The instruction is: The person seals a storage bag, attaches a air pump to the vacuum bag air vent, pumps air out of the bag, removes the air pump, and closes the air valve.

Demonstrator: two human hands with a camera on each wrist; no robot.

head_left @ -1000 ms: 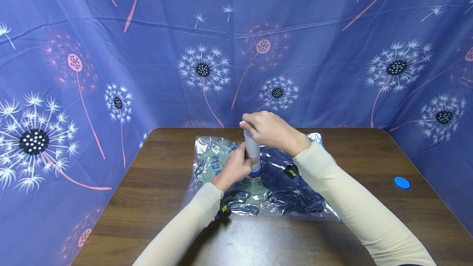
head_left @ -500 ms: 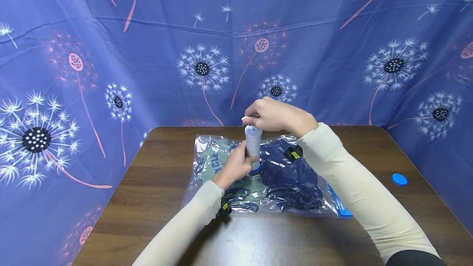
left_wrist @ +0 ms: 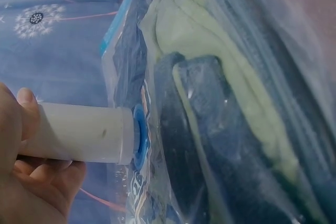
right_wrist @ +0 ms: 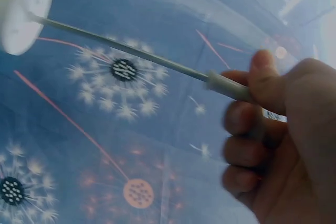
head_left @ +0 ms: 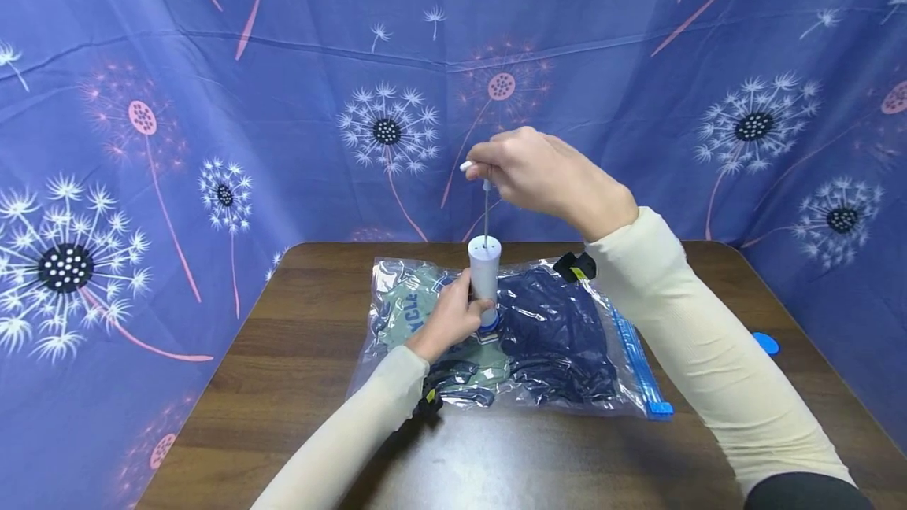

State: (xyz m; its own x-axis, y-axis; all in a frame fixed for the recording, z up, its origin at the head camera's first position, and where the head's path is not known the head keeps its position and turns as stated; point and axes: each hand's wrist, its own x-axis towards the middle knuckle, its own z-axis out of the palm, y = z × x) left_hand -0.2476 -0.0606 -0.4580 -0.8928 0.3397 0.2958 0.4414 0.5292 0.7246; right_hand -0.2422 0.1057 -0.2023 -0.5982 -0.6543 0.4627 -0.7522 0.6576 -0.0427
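Observation:
A white hand pump (head_left: 485,270) stands upright on the blue valve (left_wrist: 139,137) of a clear vacuum storage bag (head_left: 623,408). My left hand (head_left: 451,316) grips the pump's barrel low down, fingers wrapped round it. Above, my right hand (head_left: 542,175) holds the pump's white handle (right_wrist: 228,86), with the thin metal rod (right_wrist: 126,50) drawn far out of the barrel's top. Inside the bag lie folded clothes, a pale green garment (head_left: 407,309) with blue letters on the left and a dark navy garment (head_left: 553,321) on the right.
A round blue cap (head_left: 766,343) lies on the wooden table (head_left: 283,352) at the right, partly behind the right sleeve. The bag's blue zip edge (head_left: 641,364) runs along its right side. A blue dandelion-print cloth (head_left: 283,101) hangs behind and beside the table.
My right hand has risen from the top of the barrel, pulling the handle up and baring the metal rod. The left hand and the barrel have stayed in place.

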